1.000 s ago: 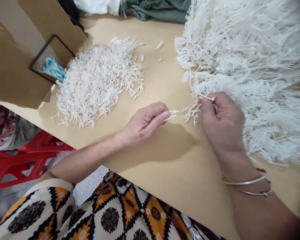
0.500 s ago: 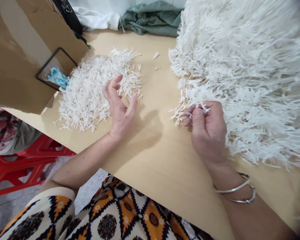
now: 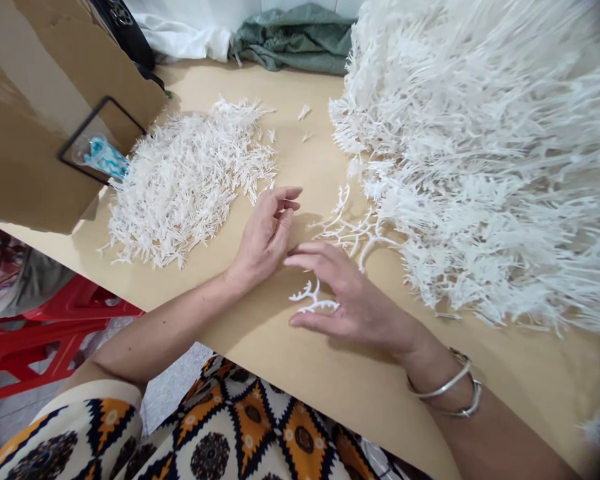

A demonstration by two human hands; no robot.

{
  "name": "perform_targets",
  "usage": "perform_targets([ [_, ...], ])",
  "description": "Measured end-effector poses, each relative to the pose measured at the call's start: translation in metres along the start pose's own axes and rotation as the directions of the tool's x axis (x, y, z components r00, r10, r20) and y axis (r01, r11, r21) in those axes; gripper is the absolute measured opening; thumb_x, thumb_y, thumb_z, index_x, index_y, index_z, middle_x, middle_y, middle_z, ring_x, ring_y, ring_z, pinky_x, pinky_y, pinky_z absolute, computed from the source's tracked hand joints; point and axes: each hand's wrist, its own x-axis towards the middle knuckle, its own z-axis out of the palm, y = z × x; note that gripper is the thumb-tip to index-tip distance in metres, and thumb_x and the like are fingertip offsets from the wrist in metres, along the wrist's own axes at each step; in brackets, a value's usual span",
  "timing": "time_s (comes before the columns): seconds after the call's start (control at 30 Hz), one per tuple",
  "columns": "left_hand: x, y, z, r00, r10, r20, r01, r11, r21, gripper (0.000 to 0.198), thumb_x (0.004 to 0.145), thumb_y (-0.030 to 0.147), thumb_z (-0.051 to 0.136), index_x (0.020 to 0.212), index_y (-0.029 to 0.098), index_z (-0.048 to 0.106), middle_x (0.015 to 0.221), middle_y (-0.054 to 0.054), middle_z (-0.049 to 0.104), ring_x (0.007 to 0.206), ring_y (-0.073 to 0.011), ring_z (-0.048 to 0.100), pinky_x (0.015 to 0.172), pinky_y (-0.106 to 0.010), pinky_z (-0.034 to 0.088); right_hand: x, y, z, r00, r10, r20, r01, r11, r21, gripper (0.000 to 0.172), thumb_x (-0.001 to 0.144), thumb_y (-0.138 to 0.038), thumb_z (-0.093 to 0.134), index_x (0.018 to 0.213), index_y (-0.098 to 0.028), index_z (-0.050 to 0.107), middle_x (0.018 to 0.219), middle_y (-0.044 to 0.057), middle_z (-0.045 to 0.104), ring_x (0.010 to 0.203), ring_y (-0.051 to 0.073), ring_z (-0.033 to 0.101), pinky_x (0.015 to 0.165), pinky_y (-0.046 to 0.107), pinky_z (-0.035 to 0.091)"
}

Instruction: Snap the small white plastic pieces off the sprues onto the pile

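Observation:
My left hand [image 3: 267, 233] hovers over the table with loosely bent fingers pointing right, and nothing shows in it. Close beside it, my right hand [image 3: 347, 293] has its thumb and fingers apart. Between them shows a small white branched plastic piece [image 3: 310, 300], which seems to lie on the table, partly hidden by the hand. Just beyond my right fingers rests a larger white branched plastic sprig [image 3: 355, 233], at the edge of the big heap. A low pile of short white branched pieces [image 3: 180, 180] lies to the left of my left hand.
A big heap of white branched strands [image 3: 485, 160] covers the right side of the table. At left stands a cardboard box [image 3: 30, 100] with a black wire frame [image 3: 83, 123]. Green cloth [image 3: 295, 37] lies at the back. A red stool [image 3: 40, 340] is below the left edge.
My right hand has moved left from the heap and opened, and white branched pieces now lie on the table by it. My left hand has moved right and down, away from the low pile.

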Motion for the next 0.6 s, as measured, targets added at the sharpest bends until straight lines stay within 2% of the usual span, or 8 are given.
perform_targets([
  [0.07,0.001,0.001,-0.001,1.000,-0.022,0.007,0.022,1.000,-0.008,0.032,0.110,0.039,0.050,0.134,0.020,0.059,0.134,-0.012,0.066,0.115,-0.0153,0.070,0.103,-0.033,0.057,0.000,0.000,0.002,0.996,-0.041,0.083,0.042,0.999,-0.008,0.076,0.087,-0.063,0.080,0.144,-0.020,0.058,0.144,0.018,0.061,0.134,0.031,0.058,0.115,0.053,0.047],
  [0.13,0.002,0.003,-0.001,0.997,0.005,0.077,-0.007,1.000,0.029,0.035,0.109,0.042,0.052,0.135,0.021,0.061,0.135,-0.011,0.067,0.119,-0.0161,0.069,0.106,-0.033,0.056,0.000,0.000,0.002,0.993,-0.084,0.086,0.078,0.995,0.061,0.073,0.087,-0.067,0.077,0.141,-0.020,0.061,0.138,0.016,0.067,0.127,0.029,0.063,0.111,0.050,0.049],
  [0.23,0.002,0.006,0.001,0.962,0.072,0.264,-0.112,0.984,0.139,0.039,0.110,0.044,0.051,0.141,0.023,0.062,0.147,-0.011,0.065,0.136,-0.0198,0.062,0.119,-0.040,0.048,0.000,0.001,0.001,0.988,-0.151,0.019,0.145,0.971,0.191,0.054,0.091,-0.060,0.077,0.128,-0.022,0.066,0.116,0.008,0.076,0.110,0.023,0.070,0.101,0.044,0.053],
  [0.33,0.002,0.006,0.003,0.904,0.103,0.415,-0.227,0.938,0.262,0.038,0.109,0.044,0.053,0.140,0.026,0.066,0.151,-0.009,0.066,0.143,-0.0251,0.058,0.122,-0.048,0.042,0.001,-0.002,-0.004,0.982,-0.145,-0.119,0.163,0.975,0.153,0.025,0.096,-0.041,0.075,0.114,-0.024,0.068,0.101,0.003,0.078,0.099,0.020,0.072,0.098,0.042,0.055],
  [0.4,0.001,0.005,0.004,0.890,0.121,0.439,-0.266,0.921,0.285,0.037,0.108,0.044,0.056,0.136,0.023,0.069,0.146,-0.009,0.070,0.140,-0.0271,0.059,0.119,-0.049,0.042,0.001,-0.005,-0.011,0.958,-0.066,-0.278,0.075,0.997,0.021,0.005,0.099,-0.028,0.070,0.103,-0.025,0.068,0.094,0.001,0.077,0.093,0.018,0.072,0.094,0.039,0.056],
  [0.5,0.002,0.005,0.004,0.905,0.177,0.386,-0.275,0.937,0.216,0.031,0.106,0.042,0.060,0.118,0.018,0.076,0.121,-0.009,0.079,0.119,-0.0225,0.069,0.108,-0.041,0.048,-0.001,-0.011,-0.031,0.827,0.126,-0.548,-0.243,0.959,-0.145,0.008,0.100,-0.024,0.065,0.092,-0.026,0.068,0.087,0.000,0.075,0.082,0.017,0.069,0.084,0.036,0.055],
  [0.57,0.002,0.005,0.003,0.917,0.213,0.337,-0.282,0.945,0.169,0.030,0.105,0.041,0.062,0.098,0.017,0.078,0.099,-0.007,0.080,0.097,-0.0180,0.070,0.096,-0.035,0.051,-0.004,-0.013,-0.048,0.760,0.219,-0.612,-0.431,0.874,-0.223,0.007,0.098,-0.026,0.066,0.092,-0.025,0.070,0.085,0.000,0.074,0.077,0.017,0.068,0.077,0.034,0.053],
  [0.6,0.003,0.005,0.003,0.919,0.222,0.327,-0.284,0.946,0.157,0.032,0.105,0.042,0.063,0.091,0.017,0.076,0.092,-0.006,0.079,0.089,-0.0167,0.069,0.091,-0.034,0.051,-0.007,-0.014,-0.056,0.768,0.252,-0.589,-0.485,0.829,-0.278,0.004,0.097,-0.026,0.068,0.094,-0.024,0.071,0.087,0.001,0.075,0.076,0.018,0.067,0.076,0.034,0.051],
])
